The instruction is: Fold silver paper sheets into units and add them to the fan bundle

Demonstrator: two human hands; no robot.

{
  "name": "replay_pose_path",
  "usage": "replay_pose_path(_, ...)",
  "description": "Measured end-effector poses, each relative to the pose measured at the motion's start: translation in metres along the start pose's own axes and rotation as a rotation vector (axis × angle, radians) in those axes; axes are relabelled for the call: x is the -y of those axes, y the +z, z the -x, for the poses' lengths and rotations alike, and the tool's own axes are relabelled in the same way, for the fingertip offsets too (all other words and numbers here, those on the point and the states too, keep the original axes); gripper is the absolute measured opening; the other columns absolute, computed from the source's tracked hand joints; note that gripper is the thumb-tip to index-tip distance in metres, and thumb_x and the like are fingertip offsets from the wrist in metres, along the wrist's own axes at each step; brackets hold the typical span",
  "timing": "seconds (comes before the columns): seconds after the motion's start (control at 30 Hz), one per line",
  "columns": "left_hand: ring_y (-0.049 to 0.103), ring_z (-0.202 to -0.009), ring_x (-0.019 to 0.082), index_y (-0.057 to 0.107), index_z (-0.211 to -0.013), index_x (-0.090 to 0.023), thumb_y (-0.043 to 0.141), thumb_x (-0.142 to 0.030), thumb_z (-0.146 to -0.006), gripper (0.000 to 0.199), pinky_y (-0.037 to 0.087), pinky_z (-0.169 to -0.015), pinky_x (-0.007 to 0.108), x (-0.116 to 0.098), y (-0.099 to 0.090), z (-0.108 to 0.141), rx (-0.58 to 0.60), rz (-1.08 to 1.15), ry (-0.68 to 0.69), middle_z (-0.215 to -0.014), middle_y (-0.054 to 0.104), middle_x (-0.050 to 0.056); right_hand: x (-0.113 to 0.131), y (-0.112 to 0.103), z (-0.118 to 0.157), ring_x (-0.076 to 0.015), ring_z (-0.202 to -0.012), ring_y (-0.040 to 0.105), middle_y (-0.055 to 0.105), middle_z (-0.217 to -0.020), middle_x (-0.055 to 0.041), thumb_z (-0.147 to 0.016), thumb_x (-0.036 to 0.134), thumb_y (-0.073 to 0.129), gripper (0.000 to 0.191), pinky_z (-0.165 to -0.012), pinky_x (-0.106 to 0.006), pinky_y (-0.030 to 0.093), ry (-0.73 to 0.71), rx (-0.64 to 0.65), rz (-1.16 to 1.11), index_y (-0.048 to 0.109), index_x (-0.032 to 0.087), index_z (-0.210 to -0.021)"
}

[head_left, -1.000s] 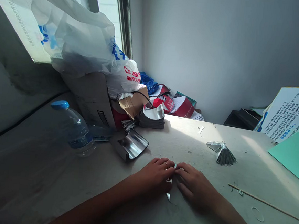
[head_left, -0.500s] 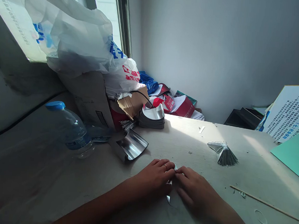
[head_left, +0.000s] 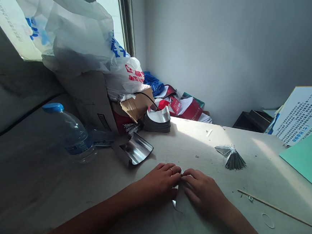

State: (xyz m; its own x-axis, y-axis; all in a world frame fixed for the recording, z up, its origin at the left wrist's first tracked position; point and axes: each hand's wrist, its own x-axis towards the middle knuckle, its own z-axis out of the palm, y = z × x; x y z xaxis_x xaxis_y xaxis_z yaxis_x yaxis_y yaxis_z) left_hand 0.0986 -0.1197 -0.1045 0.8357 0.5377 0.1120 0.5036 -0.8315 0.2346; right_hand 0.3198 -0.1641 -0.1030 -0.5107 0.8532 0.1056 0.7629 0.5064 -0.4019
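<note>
**Folded foil strip (head_left: 174,204) pinched at lower centre**

At left, a plastic water bottle (head_left: 70,133) lies on the tabletop (head_left: 196,149), blue cap toward the upper left. Next come a curved sheet of shiny foil (head_left: 135,149) and, behind it, a stack of foil pieces (head_left: 157,122). At lower centre, the ringed left hand (head_left: 158,184) and the right hand (head_left: 202,191) meet, clamped together on the strip's upper end. Its long axis runs nearly top to bottom, its lower tip leaning slightly left, toward the person. Farther right sit a fan of folded foil strips (head_left: 232,158), a wooden skewer (head_left: 275,208), and a green card (head_left: 305,156) at the edge of the frame.
</note>
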Motion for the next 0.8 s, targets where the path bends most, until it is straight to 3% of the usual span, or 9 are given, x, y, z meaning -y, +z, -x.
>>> replay_pose_path(0.43, 0.050, -0.133, 0.028, 0.058, -0.120, -0.021, 0.063, -0.028, -0.094, 0.028, 0.044, -0.107, 0.042, 0.001, 0.000, 0.001, -0.010, -0.031, 0.009, -0.139, 0.057, 0.007, -0.009, 0.002, -0.002, -0.0253, -0.116, 0.058, 0.063, -0.132, -0.0066, -0.092, 0.019, 0.052, 0.039, -0.100, -0.040, 0.048, 0.014, -0.025, -0.030, 0.064, 0.023, -0.129)
replay_pose_path(0.8, 0.050, -0.134, 0.027, 0.058, -0.125, -0.023, 0.064, -0.030, -0.094, 0.033, 0.043, -0.109, 0.041, 0.006, 0.007, 0.002, -0.053, -0.014, 0.035, -0.142, 0.057, 0.006, -0.013, 0.000, -0.003, -0.0260, -0.118, 0.057, 0.060, -0.135, -0.0083, -0.092, 0.020, 0.050, 0.041, -0.098, -0.042, 0.050, 0.048, -0.016, -0.007, 0.063, 0.023, -0.130)
